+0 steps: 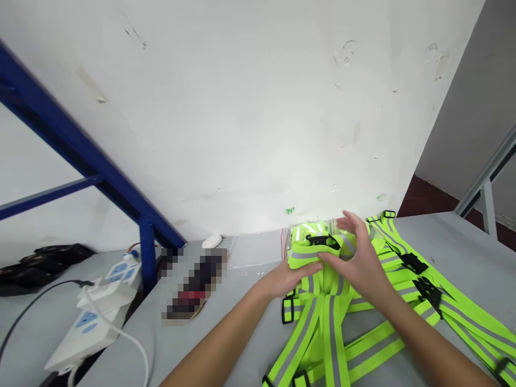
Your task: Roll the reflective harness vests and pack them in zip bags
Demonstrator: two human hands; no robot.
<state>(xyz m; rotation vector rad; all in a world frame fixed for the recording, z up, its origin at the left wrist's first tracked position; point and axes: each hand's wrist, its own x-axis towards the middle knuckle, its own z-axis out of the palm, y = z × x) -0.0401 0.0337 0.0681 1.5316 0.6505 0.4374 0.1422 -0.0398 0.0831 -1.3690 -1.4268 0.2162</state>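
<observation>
Head view: A grey surface (250,328) abutted a scuffed white wall (250,107). A blue metal frame (92,156) rose diagonally at the left; a grey metal frame (487,204) stood at the far right, near reddish-brown floor (433,199).

The fluorescent yellow-green reflective strap bundle (303,249) was located between the hands, right of centre, near the wall. Its folded section had its long axis running left to right, with a black buckle (322,240) on top. Loose straps (332,344) extended from below it toward the person.

The fingers of the left hand (284,278) grasped the bundle's left end. The thumb of the right hand (365,260) touched its near face, the other fingers raised; whether they gripped could not be determined.

Further reflective straps (399,279) lay to the right, partly covered by the right forearm. A clear plastic bag (253,252) lay beyond the left hand. Farther left were a white oval object (212,241), a pixelated item (197,290) and white power strips (88,328).
</observation>
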